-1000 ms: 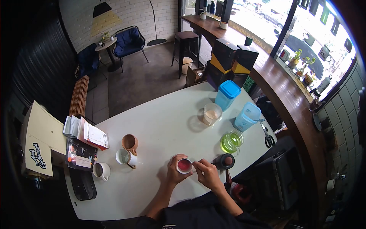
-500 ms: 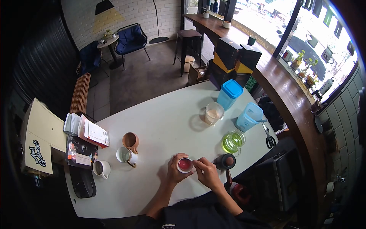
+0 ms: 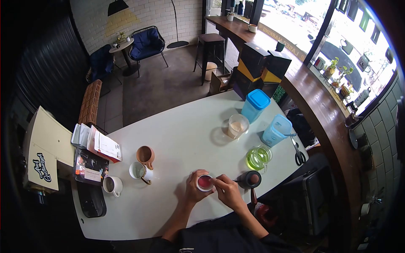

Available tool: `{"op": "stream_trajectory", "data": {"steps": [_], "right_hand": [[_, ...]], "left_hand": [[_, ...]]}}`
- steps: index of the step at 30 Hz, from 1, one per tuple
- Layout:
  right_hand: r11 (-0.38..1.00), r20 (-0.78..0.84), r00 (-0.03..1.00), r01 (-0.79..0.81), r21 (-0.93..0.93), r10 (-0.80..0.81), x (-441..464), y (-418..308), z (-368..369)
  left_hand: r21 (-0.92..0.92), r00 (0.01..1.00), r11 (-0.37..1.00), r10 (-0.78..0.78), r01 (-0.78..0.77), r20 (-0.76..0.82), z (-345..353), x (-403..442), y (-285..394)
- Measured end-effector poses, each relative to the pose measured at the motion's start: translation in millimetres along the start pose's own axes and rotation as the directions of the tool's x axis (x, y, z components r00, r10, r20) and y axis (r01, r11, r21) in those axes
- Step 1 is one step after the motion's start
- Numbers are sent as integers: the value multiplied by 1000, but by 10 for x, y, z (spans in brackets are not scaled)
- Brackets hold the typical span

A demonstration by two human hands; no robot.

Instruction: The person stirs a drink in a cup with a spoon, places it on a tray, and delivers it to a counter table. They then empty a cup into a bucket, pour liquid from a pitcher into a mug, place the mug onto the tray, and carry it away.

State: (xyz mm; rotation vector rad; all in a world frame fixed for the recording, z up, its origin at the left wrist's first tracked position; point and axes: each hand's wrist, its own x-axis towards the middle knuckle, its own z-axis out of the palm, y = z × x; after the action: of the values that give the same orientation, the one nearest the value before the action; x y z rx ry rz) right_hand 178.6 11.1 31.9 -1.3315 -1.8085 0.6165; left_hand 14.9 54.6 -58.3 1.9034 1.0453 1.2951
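Observation:
A small white cup with red inside (image 3: 205,182) stands at the near edge of the white table. Wrapped around its left side, my left hand (image 3: 195,189) is closed on the cup. My right hand (image 3: 227,189) is pinched at the cup's right rim; whatever its fingers hold there is hidden. Just right of that hand is a black round tool with a wooden handle (image 3: 251,179). Behind it sits a glass pitcher of green liquid (image 3: 258,157).
Brown (image 3: 145,154), patterned white (image 3: 137,170) and plain white mugs (image 3: 112,185) stand to the left. A clear cup (image 3: 237,126), blue-lidded container (image 3: 255,105), open blue container (image 3: 276,130) and scissors (image 3: 298,153) are at the right. Black boxes (image 3: 261,65) stand behind.
The whole view has shifted very slightly. My right fingers have moved a little at the cup's rim; my left hand keeps its hold on the cup.

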Motion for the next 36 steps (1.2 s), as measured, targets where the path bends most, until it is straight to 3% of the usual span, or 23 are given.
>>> {"op": "stream_trajectory", "data": {"steps": [3, 12, 21, 29, 36], "right_hand": [[999, -62, 998, 21, -25, -22, -12, 28, -9], [999, 86, 996, -23, 27, 21, -7, -24, -13], [998, -55, 998, -31, 51, 34, 24, 11, -23], [996, 98, 993, -77, 41, 72, -18, 17, -6], [994, -3, 1000, -16, 106, 17, 28, -11, 0]], "left_hand": [[-2, 1000, 1000, 9, -9, 6, -8, 12, 4], [17, 1000, 1000, -9, 9, -3, -6, 9, 21], [4, 1000, 1000, 18, -18, 14, -13, 12, -14], [-8, 1000, 1000, 5, -5, 1, -3, 1, 0], [17, 1000, 1000, 17, -18, 19, -14, 10, 17]]}}
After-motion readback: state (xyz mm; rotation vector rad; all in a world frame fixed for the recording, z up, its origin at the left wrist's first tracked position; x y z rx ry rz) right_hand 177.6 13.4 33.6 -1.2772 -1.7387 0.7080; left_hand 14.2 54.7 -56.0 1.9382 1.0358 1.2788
